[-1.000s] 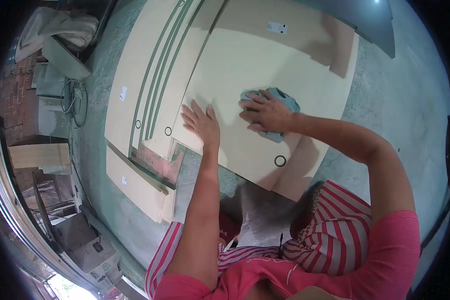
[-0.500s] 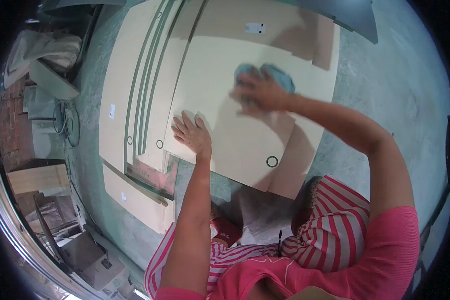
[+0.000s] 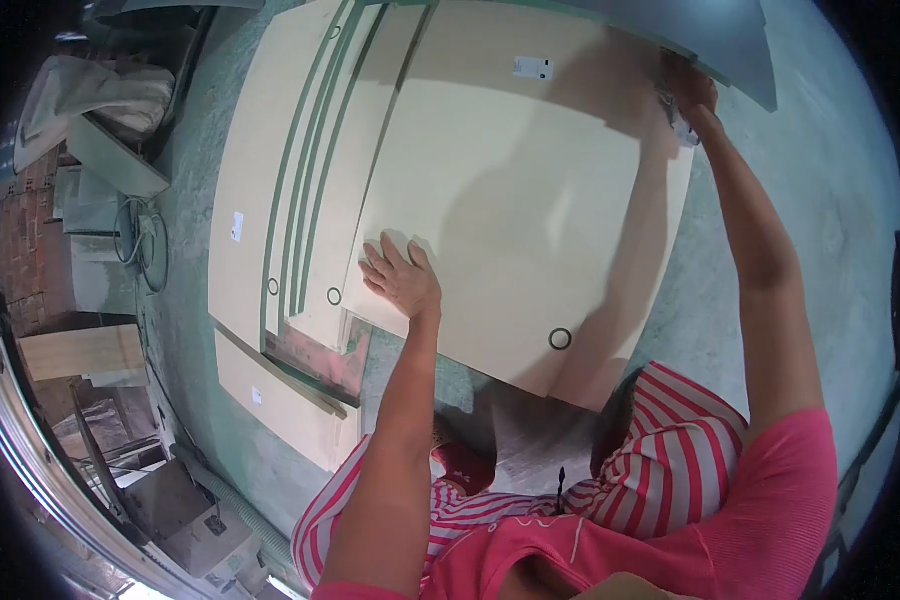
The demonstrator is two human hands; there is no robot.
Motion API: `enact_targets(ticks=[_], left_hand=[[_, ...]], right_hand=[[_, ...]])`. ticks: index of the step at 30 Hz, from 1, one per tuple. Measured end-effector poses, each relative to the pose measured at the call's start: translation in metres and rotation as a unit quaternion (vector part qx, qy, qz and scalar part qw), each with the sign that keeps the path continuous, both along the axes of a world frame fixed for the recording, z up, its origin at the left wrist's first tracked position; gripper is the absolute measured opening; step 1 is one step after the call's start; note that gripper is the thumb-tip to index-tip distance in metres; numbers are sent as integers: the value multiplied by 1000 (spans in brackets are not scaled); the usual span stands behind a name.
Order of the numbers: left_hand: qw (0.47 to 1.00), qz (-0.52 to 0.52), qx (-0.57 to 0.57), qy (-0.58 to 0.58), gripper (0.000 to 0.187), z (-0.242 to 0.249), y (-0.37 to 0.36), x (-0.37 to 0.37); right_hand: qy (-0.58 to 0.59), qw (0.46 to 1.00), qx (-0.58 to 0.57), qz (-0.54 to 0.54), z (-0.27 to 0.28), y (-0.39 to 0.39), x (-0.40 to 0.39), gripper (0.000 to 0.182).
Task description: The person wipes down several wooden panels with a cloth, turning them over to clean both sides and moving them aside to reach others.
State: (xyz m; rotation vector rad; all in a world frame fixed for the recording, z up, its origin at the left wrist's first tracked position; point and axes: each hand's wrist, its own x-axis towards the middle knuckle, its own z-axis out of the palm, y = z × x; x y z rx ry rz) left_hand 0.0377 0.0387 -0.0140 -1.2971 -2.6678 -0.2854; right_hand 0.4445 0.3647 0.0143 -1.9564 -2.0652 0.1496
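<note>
Head, left hand (image 3: 402, 282): flat on panel (image 3: 515, 240), near-left corner, released.
Right hand (image 3: 694, 88): with cloth (image 3: 685, 130), far-right corner; cannot tell grip.

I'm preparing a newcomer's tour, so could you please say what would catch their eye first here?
A pale panel fills the middle, a dark ring close to its near edge, the right grip and cloth near its far right corner. Striped trousers stand out below.

The left fingers (image 3: 393, 251) rest spread on the pale panel (image 3: 515, 235).
</note>
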Motion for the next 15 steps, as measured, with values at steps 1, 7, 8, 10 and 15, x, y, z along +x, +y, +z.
enact_targets(ticks=[1, 7, 8, 10, 15], left_hand=[[1000, 3, -9, -2, 54, 0, -1, 1], [999, 11, -16, -30, 54, -1, -3, -2], [999, 8, -15, -29, 54, -2, -2, -2], [1000, 4, -11, -24, 54, -1, -2, -1], [1000, 7, -3, -21, 53, -4, -3, -2]], right_hand=[[22, 999, 30, 35, -6, 0, -3, 34], [133, 896, -104, 410, 18, -197, -168, 52], [52, 867, -65, 491, -4, -241, -181, 50], [29, 745, 7, 666, -1, -276, -177, 55], [33, 827, 17, 561, -4, -230, -161, 52]])
